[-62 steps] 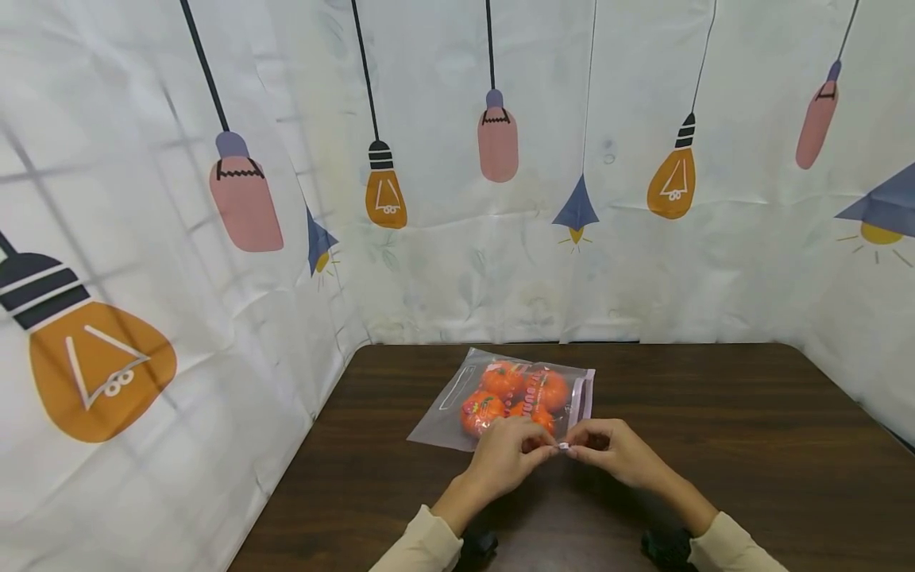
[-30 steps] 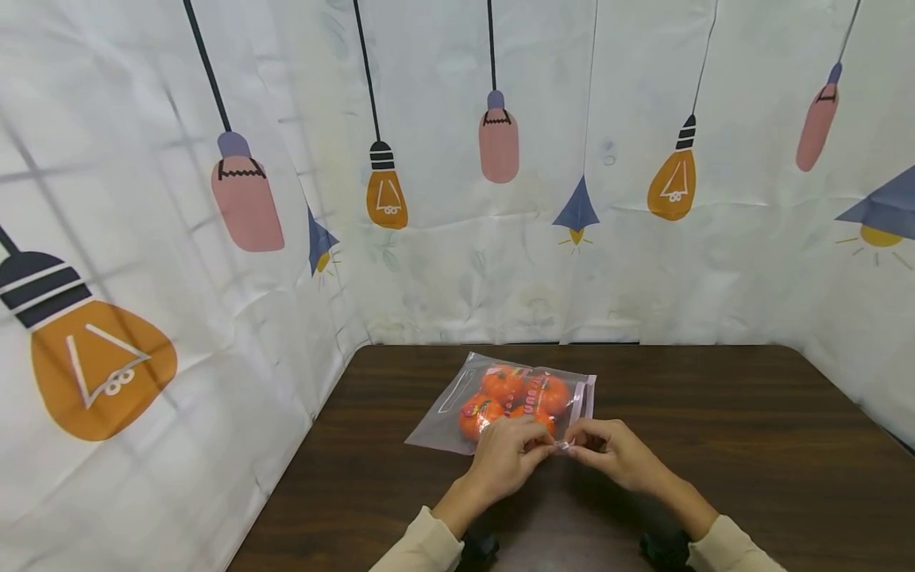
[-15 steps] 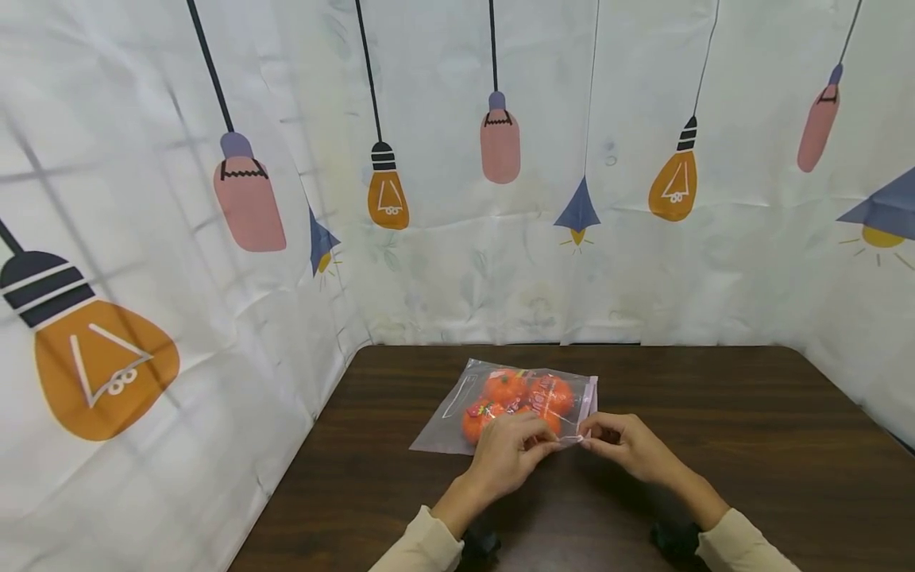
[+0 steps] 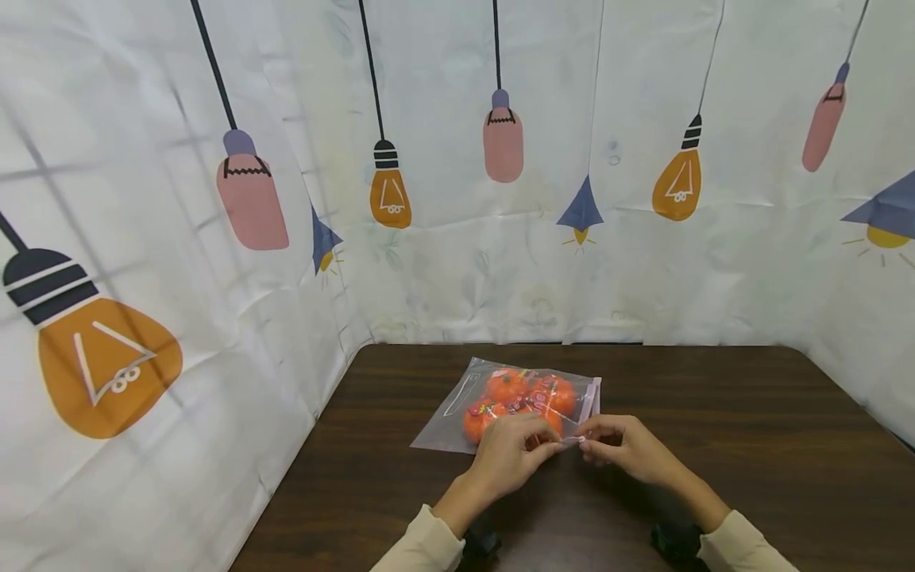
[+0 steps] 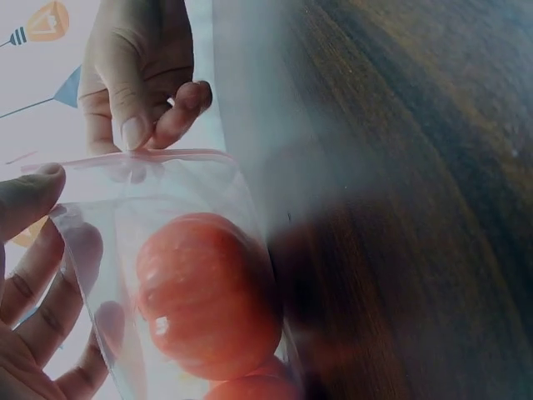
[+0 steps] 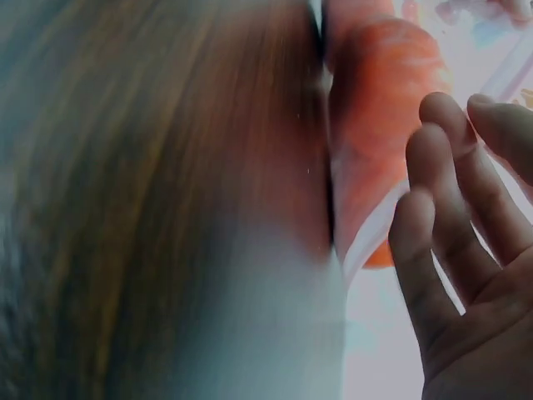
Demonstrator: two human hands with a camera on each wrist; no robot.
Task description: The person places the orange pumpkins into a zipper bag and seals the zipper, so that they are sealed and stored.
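A clear zip bag (image 4: 446, 425) lies on the table with several orange-red tomatoes (image 4: 507, 384) inside. Its pale pink zip strip (image 4: 591, 397) runs along the right end. My left hand (image 4: 503, 459) pinches the bag's near edge between thumb and fingers and covers part of the contents. Just to its right, my right hand (image 4: 632, 451) pinches the near corner at the strip. In the left wrist view the right thumb (image 5: 132, 125) presses on the strip and one tomato (image 5: 208, 292) shows large through the film. The right wrist view is blurred.
The dark wood table (image 4: 715, 413) extends to both sides of the bag. Behind it and on the left hangs a white curtain (image 4: 443, 278) printed with lamps. Dark objects (image 4: 675, 540) sit beneath both wrists.
My right hand has shifted slightly to the right along the bag's edge, away from the left hand. The left hand has kept its pinch almost in place; the bag has moved only a little.
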